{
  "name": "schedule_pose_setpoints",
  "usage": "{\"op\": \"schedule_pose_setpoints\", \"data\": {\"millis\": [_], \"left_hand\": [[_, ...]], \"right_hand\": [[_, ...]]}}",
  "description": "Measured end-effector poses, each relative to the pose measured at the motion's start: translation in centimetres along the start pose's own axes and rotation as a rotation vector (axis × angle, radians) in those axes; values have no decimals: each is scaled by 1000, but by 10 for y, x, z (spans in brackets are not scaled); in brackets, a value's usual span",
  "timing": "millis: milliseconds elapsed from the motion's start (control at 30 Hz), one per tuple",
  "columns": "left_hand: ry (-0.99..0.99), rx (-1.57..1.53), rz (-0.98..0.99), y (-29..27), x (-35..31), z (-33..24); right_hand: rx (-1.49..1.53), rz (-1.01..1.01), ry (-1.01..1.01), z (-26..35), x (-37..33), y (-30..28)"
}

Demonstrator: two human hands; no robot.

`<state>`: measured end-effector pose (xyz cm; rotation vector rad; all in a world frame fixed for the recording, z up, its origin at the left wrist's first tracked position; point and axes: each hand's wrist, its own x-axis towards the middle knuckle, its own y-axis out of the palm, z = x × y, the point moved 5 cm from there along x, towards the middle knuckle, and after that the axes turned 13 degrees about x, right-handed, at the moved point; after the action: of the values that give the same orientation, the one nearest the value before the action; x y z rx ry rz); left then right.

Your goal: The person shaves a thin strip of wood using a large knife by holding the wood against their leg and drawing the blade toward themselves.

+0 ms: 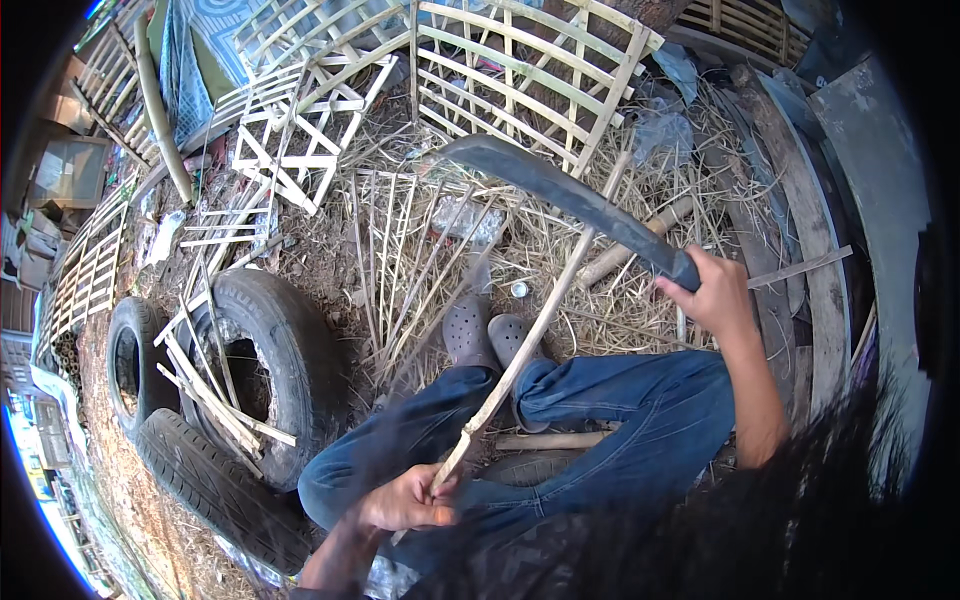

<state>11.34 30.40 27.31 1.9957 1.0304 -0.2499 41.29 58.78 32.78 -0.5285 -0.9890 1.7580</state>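
My right hand is closed round the handle of a machete with a long, dark, curved blade. The blade points up and to the left, and its lower part crosses a long bamboo strip; whether they touch I cannot tell. Near my lap, my left hand grips the strip's lower end. The strip slants up to the right, over my jeans and beside my grey clogs. Thin bamboo sticks stand or lie on the ground ahead of my feet.
Old tyres lie to my left, with several split bamboo pieces across one. Bamboo lattice panels stand at the back. Shavings litter the ground around a brick and a bamboo pole. Long planks line the right side.
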Motion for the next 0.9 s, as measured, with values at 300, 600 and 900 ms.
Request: {"op": "schedule_pose_setpoints", "data": {"millis": [300, 600, 900], "left_hand": [[-22, 215, -361, -30, -60, 24], [96, 418, -604, -16, 0, -53], [597, -46, -641, -3, 74, -53]], "right_hand": [[-33, -560, 267, -129, -22, -108], [701, -254, 336, -26, -77, 28], [1275, 188, 237, 93, -84, 148]]}}
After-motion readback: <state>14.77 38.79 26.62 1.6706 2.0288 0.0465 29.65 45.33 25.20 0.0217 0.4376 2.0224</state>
